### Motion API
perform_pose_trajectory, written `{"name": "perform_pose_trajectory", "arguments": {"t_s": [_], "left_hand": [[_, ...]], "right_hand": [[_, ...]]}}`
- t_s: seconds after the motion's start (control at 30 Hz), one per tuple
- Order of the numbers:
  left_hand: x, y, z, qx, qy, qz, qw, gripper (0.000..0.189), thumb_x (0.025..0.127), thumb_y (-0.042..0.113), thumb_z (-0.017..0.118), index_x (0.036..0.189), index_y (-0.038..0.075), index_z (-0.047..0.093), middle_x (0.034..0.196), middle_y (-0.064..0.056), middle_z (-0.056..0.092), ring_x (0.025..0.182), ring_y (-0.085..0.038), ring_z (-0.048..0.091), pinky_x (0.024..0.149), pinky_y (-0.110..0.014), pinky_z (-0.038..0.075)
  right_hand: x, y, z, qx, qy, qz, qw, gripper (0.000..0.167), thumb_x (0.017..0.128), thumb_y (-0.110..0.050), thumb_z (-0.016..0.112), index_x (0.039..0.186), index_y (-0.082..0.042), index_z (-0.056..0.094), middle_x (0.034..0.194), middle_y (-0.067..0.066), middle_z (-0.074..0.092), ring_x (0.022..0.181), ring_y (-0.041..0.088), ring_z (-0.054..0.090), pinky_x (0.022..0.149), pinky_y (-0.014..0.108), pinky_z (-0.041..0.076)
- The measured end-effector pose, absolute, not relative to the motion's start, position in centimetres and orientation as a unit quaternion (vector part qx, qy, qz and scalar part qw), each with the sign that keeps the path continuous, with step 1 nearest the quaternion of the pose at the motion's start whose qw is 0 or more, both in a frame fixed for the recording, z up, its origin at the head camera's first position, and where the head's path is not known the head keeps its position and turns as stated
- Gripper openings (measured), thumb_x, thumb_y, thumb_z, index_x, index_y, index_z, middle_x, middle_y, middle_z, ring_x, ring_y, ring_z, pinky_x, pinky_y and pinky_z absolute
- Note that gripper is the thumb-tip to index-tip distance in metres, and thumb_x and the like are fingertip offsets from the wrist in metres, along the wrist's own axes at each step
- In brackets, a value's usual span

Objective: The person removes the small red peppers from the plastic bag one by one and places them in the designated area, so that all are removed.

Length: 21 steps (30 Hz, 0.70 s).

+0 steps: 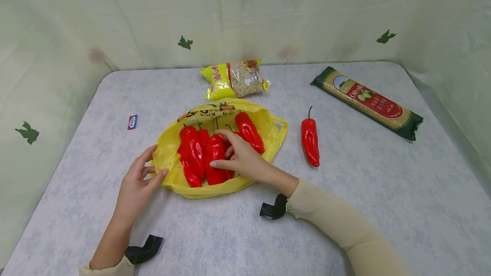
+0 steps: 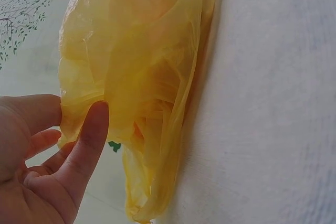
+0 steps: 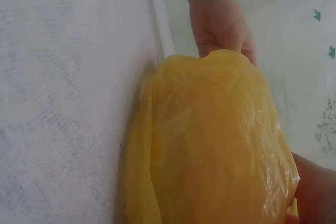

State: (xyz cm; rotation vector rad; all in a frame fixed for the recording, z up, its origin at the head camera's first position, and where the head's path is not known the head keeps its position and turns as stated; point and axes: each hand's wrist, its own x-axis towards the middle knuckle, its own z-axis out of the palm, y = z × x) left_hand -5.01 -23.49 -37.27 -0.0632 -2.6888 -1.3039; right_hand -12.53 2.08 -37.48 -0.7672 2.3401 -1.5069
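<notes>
Hands (image 1: pixel 136 184) (image 1: pixel 242 156) touch gaping bag's rim (image 1: pixel 218 192) and pepper (image 1: pixel 215 152) inside.

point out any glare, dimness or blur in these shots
Head view: mostly sharp, bright glare spots on the red chili peppers; left wrist view: dimmer, the yellow plastic bag translucent, the tabletop soft; right wrist view: hazy, small glints low on the bag's right side.

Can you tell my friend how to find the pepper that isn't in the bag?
On the pale table, find the yellow bag in the middle. To its right, before the long green-ended packet, lies a red pepper. Unlike the red peppers inside the bag, it lies alone on the table, stem pointing away.
</notes>
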Motion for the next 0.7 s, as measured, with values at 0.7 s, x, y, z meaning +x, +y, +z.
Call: {"name": "perform_pose_trajectory", "arguments": {"t_s": [0.7], "left_hand": [[-5.2,-23.9,-38.6,-0.016,-0.907,-0.413,0.082,0.062,0.086,0.021,0.062,0.140,0.026,0.032,0.127,-0.010,0.042,0.086,-0.002,0.050,0.067,-0.010,0.045]], "right_hand": [[-11.8,3.3,-36.7,-0.284,0.741,-0.593,0.138,0.061,0.078,-0.014,0.070,0.130,-0.024,0.040,0.120,-0.004,0.043,0.095,0.017,0.049,0.077,0.025,0.048]]}}
